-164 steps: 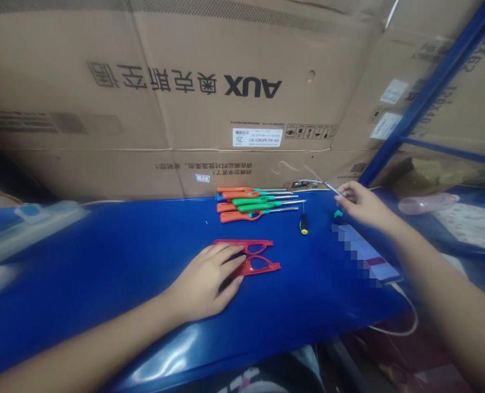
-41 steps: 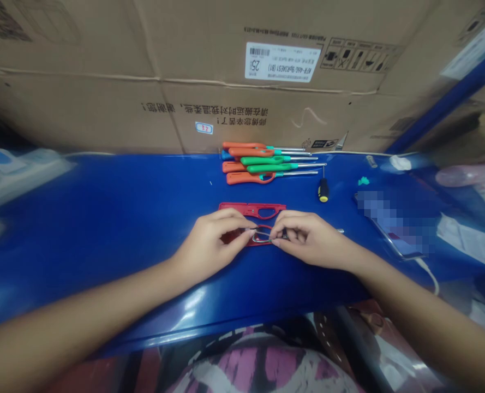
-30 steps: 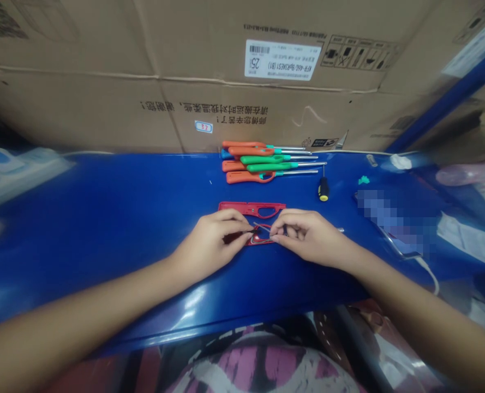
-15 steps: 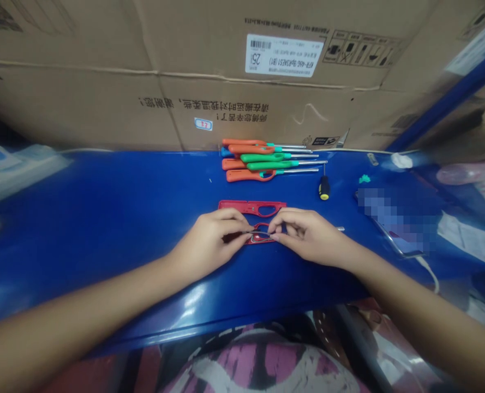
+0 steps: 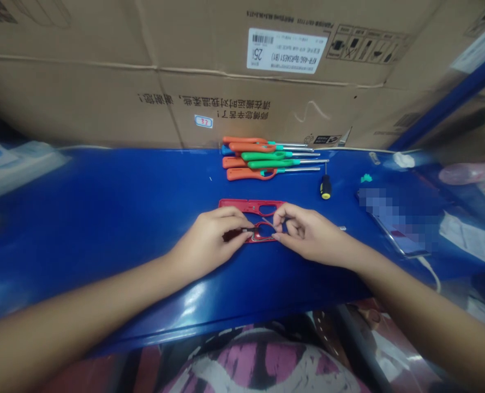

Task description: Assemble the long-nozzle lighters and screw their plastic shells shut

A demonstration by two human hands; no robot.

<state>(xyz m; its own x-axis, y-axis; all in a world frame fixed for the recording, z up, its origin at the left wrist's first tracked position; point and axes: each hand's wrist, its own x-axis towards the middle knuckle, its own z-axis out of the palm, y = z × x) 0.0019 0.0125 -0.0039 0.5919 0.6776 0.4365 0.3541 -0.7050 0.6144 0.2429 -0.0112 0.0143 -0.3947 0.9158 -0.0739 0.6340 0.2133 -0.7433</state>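
Note:
My left hand (image 5: 217, 234) has its thumb and index finger closed on a small black part (image 5: 250, 230), held over the left end of a red lighter shell half (image 5: 262, 239). A thin curved wire lies in that shell around the trigger opening. My right hand (image 5: 301, 229) is at the shell's right end with curled fingers. A thin greyish wire-like piece (image 5: 268, 222) sticks out from its fingertips, pointing up and left; its grip is partly hidden. Just beyond, the other red shell half (image 5: 242, 206) lies with its inside up.
Several orange and green lighters (image 5: 252, 174) lie piled against a cardboard box (image 5: 209, 71). A black-yellow screwdriver (image 5: 325, 188) lies right of them. Farther right are a small green piece (image 5: 366, 178) and a phone (image 5: 393, 226) with a white cable (image 5: 429, 270).
The thin wire-like piece stretched between both hands; now it is apart from the black part in my left hand. My right fingers have lifted slightly and tilted it upward.

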